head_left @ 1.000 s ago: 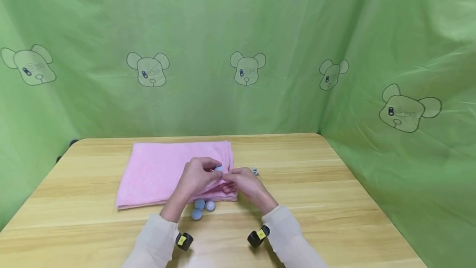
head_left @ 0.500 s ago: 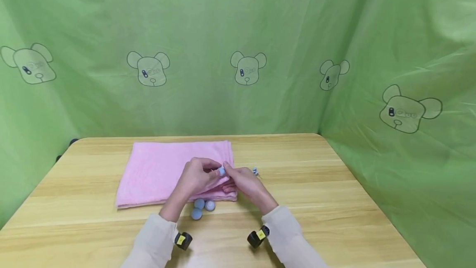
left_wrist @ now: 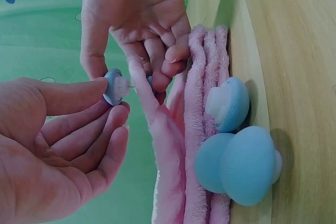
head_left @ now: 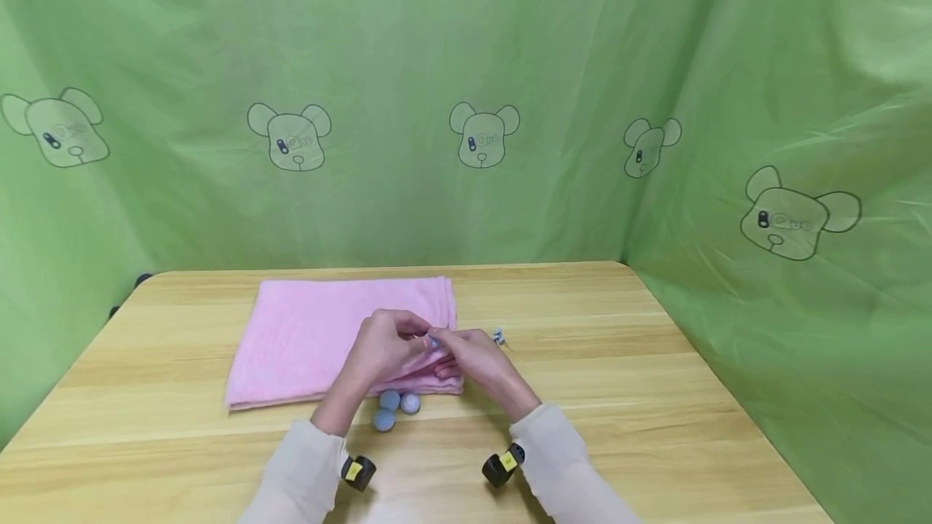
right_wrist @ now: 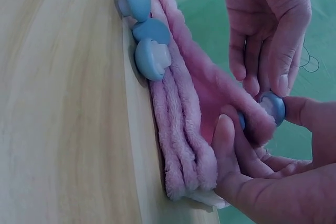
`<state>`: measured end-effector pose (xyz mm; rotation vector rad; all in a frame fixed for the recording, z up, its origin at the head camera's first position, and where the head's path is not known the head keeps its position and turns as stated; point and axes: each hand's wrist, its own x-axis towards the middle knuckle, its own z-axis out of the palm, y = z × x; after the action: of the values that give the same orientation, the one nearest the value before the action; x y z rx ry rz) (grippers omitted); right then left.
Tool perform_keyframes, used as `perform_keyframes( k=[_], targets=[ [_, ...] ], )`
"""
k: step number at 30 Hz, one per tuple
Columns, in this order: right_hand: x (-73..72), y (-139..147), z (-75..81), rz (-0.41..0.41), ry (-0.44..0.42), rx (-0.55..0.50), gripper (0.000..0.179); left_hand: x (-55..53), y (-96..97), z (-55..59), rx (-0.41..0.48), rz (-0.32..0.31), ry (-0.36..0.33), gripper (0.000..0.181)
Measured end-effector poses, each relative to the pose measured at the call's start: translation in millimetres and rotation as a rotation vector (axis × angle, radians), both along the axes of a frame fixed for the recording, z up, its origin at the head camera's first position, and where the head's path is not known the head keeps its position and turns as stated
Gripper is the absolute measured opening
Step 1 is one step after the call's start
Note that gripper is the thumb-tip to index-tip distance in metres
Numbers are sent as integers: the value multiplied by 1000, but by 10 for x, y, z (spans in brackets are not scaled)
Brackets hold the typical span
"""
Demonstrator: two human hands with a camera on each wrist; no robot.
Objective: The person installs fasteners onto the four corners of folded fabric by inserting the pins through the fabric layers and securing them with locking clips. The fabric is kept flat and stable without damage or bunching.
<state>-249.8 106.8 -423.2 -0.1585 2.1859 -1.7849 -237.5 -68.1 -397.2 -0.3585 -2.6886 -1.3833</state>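
A folded pink plush blanket (head_left: pixel 306 338) lies on the table, its near right corner lifted. At that corner my left hand (head_left: pixel 387 346) pinches a blue mushroom-shaped quilt clip (left_wrist: pixel 110 88) with a white stem. A thin pin shows between the stem and the cloth in the left wrist view. My right hand (head_left: pixel 484 358) has its thumb against the clip's cap. Its other fingers lie behind the cloth edge, against a second blue piece (right_wrist: pixel 241 120), mostly hidden by the blanket. In the head view the hands cover most of the clip.
Three more blue mushroom-shaped clips (head_left: pixel 385 420) sit together on the table by the blanket's near edge. Small blue-and-white pieces (head_left: pixel 498 337) with a thin wire-like part lie beyond the right hand. Green curtains (head_left: pixel 466 209) stand behind and beside the wooden table (head_left: pixel 619 427).
My right thumb lifted over the clip half a second ago and now lies lower against it, hiding more of it. The left hand and the blanket have hardly moved.
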Motion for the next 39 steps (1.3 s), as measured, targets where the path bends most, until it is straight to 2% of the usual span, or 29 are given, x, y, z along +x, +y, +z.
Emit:
perform_keyframes(
  k=[8, 14, 17, 23, 25, 28, 33, 36, 39],
  targets=[
    [-6, 7, -10, 16, 1, -66, 35, 16, 9, -4, 3, -22, -17, 14],
    [-14, 13, -10, 11, -13, -103, 36, 35, 22, 7, -93, -35, -101, 31],
    [-14, 17, -13, -8, -13, -97, 38, 45, 27, -6, -134, -34, -123, 30],
    [-18, 25, -18, -19, -18, -89, 43, 33, -6, -37, -143, -32, -63, 6],
    [-18, 24, -16, -25, -26, -89, 45, 20, -19, -47, -130, -30, -41, 3],
    [-20, 22, -4, -41, -43, -104, 50, -4, -42, -64, -112, 0, -18, 6],
    [-33, 25, 4, -60, -58, -133, 56, -76, -124, -101, -71, 95, 22, 8],
    [-40, 27, -4, -62, -54, -113, 55, -123, -201, -111, -17, 145, 39, 12],
    [-36, 29, -6, -66, -41, -87, 54, -164, -295, -112, 62, 191, 22, 18]
  ],
)
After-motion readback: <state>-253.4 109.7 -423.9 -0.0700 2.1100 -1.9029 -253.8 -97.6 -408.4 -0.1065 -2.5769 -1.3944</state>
